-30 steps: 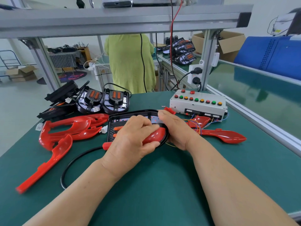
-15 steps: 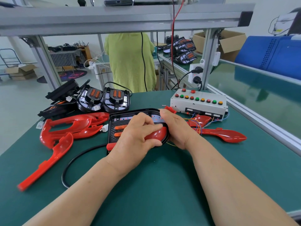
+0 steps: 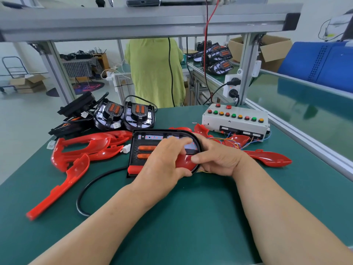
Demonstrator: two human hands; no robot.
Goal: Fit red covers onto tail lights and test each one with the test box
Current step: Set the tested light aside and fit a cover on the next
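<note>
Head view.

**Position of parts.** The tail light (image 3: 150, 137) lies flat on the green bench mat (image 3: 191, 217), under and between both hands. The red cover (image 3: 183, 163) runs along its near edge; one end shows to the left of the left hand, and the curved middle shows between the hands.

**Hand state.**
- The left hand (image 3: 164, 163) lies over the lamp with its fingers curled round the red cover, gripping it against the housing.
- The right hand (image 3: 219, 159) cups the rounded end of the tail light, fingers wrapped behind the rim and thumb pressed on the red cover.

**Step in hand (judged).** The cover is being seated onto the housing. Whether it is fully home cannot be told, since the hands hide most of the joint.

**Procedure.**
1. Brace the rounded end with the right hand so the housing does not slide on the mat.
2. Press with the left hand progressively along the cover, from the curve outward to the exposed straight end.
3. Check that the edge sits flush all round. A raised corner suggests a missed clip.
4. Do not trap the coloured wires (image 3: 236, 144) beyond the right hand, or the black cable (image 3: 91, 188) left of the left forearm.

**Next.** The test box (image 3: 235, 122) stands beyond the right hand, within reach.
</note>
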